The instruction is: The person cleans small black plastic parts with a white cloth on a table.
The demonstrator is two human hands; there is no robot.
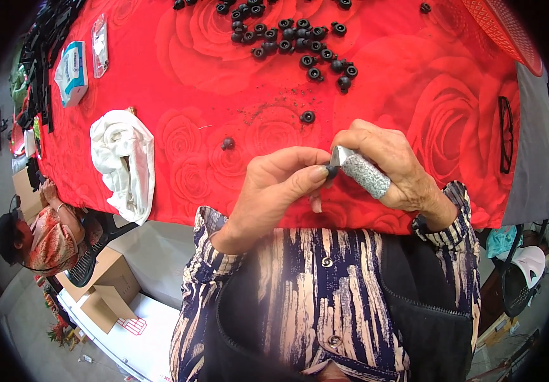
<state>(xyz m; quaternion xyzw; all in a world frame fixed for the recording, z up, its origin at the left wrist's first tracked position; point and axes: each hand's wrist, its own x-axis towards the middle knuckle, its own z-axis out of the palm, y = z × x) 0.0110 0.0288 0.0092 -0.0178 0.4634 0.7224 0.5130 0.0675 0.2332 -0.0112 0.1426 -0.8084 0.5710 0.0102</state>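
Between the thumb and fingers of my left hand [274, 181] is a small black rounded plastic part [332, 172], mostly covered by the fingertips. My right hand [389, 156] is wrapped round a short knife [365, 174] with a silver, glittery wrapped handle. Its flat metal blade touches or nearly touches the black part; the exact contact is hidden. Just beyond my hands, one loose black part [307, 117] lies on the red rose-patterned tablecloth [185, 184], and another black part [228, 144] rests farther left. Dark crumbs are scattered between them.
Several similar black parts [285, 46] are spread at the far middle. A white cloth [112, 137], tissue pack [72, 73] and long black pieces [48, 44] lie left. Black-framed glasses [506, 134] and a red basket [506, 28] are right. Another person [51, 239] sits at the left edge.
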